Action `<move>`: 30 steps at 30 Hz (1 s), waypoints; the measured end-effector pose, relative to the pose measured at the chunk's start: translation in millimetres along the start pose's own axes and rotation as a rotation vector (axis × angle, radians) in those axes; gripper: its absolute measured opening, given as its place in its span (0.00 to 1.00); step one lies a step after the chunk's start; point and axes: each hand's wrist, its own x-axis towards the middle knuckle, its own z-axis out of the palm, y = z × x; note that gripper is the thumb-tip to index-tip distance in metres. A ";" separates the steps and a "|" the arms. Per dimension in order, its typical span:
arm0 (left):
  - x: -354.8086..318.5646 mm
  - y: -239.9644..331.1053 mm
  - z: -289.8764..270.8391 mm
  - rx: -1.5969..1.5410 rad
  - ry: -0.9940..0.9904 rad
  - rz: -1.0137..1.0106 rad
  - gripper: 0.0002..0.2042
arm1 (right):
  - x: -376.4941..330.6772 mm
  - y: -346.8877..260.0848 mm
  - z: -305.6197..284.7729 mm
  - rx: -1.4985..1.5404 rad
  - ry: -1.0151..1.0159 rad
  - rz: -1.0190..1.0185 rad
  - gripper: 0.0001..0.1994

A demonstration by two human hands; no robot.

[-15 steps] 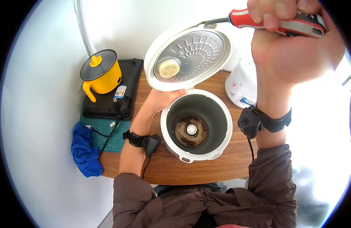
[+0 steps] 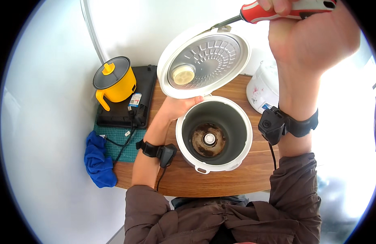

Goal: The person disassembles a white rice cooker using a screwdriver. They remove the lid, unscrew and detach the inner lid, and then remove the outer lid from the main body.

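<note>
An open rice cooker (image 2: 179,138) stands in front of me; its grey inside has a brown-stained heating plate (image 2: 199,149) around a central white-topped sensor. Its white lid (image 2: 245,61) is raised, showing a silver inner plate (image 2: 214,65) and a cream round vent cap (image 2: 183,75). My left hand (image 2: 180,107) is closed on the cooker near the hinge, its thumb showing and most fingers hidden behind. High at the right, my right hand (image 2: 318,42) is wrapped around a red, white and black screwdriver (image 2: 259,12). The screwdriver's shaft meets the lid's upper edge by a small metal latch piece (image 2: 224,29).
A yellow electric pot (image 2: 119,87) with a dark lid sits on a black flat appliance (image 2: 147,87) at left. Below are a green mat (image 2: 125,152) with black cables and a blue cloth (image 2: 97,162). Another white cooker with flowers (image 2: 263,87) stands right on the wooden table (image 2: 220,183).
The screwdriver's handle has risen a little and its shaft slopes more steeply against the lid edge. My left hand keeps its hold; the whole view has shifted slightly.
</note>
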 end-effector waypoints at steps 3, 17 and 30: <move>-0.6 1.9 0.6 0.007 0.011 0.008 0.11 | 4.5 2.8 -3.9 0.086 0.036 0.103 0.16; 0.1 -0.2 -1.9 0.041 -0.010 0.037 0.11 | -12.8 7.5 -58.3 0.148 -0.398 0.020 0.17; -0.4 1.7 1.5 0.078 -0.002 0.036 0.11 | -34.0 -11.2 -66.2 -0.042 -0.781 -0.198 0.08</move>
